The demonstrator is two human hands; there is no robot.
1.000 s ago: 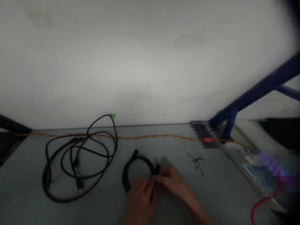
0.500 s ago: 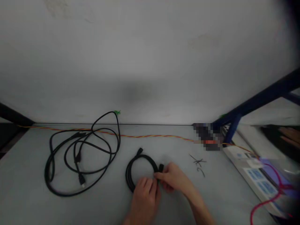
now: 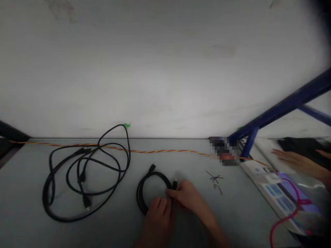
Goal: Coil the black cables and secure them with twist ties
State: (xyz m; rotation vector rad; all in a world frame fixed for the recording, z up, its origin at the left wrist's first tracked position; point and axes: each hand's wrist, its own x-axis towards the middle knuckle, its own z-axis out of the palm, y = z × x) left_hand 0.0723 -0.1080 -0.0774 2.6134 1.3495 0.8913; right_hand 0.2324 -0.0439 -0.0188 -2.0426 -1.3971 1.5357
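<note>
A black cable wound into a small ring (image 3: 139, 193) lies on the grey tabletop (image 3: 113, 230). One of its plugs points up at the ring's top; another plug sticks up at its right side. My left hand (image 3: 160, 217) is closed over the lower right part of the ring, its fingertips hidden from view. At the ring's right edge my right hand (image 3: 187, 196) pinches the cable just below the plug, thumb and forefinger together. To the left spreads a larger, looser tangle of black cables (image 3: 46, 203) with several plugs.
A twisted red and yellow wire (image 3: 165, 151) runs along the back near the pale wall (image 3: 165, 86). Several short dark ties (image 3: 214, 178) lie to the right. Beyond are a blue metal frame (image 3: 261, 120), a printed box (image 3: 279, 196), a red cord (image 3: 284, 219) and another person's hand (image 3: 294, 160).
The view has shifted slightly, moving things a little to the left. Both my hands keep their hold on the ring. At the right, another person's hand has come further into view.
</note>
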